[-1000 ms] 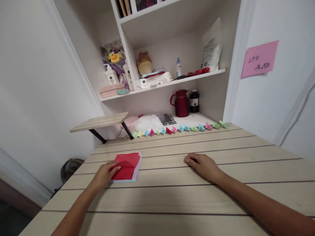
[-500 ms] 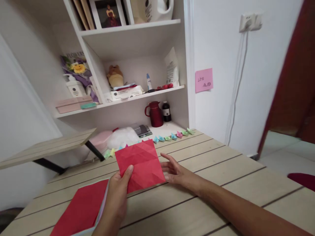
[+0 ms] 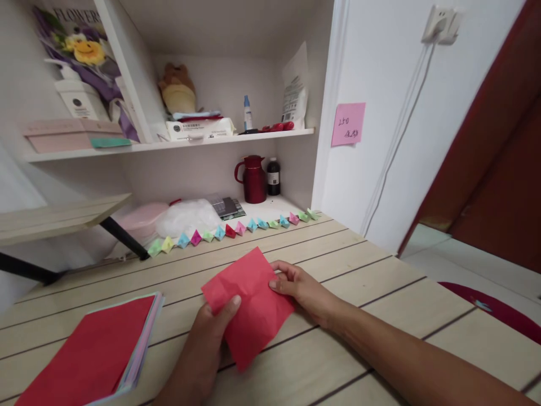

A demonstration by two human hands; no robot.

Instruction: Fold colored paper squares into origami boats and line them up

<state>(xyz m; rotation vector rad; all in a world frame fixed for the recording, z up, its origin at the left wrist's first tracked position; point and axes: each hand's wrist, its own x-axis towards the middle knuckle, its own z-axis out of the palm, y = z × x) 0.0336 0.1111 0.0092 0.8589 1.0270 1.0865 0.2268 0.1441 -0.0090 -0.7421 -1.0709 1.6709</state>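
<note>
A square sheet of red paper (image 3: 252,301), marked with creases, is held just above the wooden table between my two hands. My left hand (image 3: 213,332) grips its left side, thumb on top and fingers hidden beneath. On the opposite edge, my right hand (image 3: 300,287) pinches the sheet between thumb and fingers. One corner points away from me and another towards me. To the left lies a stack of coloured paper (image 3: 91,352) with a red sheet uppermost.
Small folded paper boats (image 3: 230,231) in several colours line the table's (image 3: 359,276) back edge. Behind them stand a dark red jug (image 3: 254,180) and a dark bottle (image 3: 273,176) under a white shelf (image 3: 279,135). A raised wooden stand (image 3: 63,217) is at the left.
My right hand has closed on the sheet's right edge. The red paper has been turned so a corner points towards me. The view has tilted downward and shifted.
</note>
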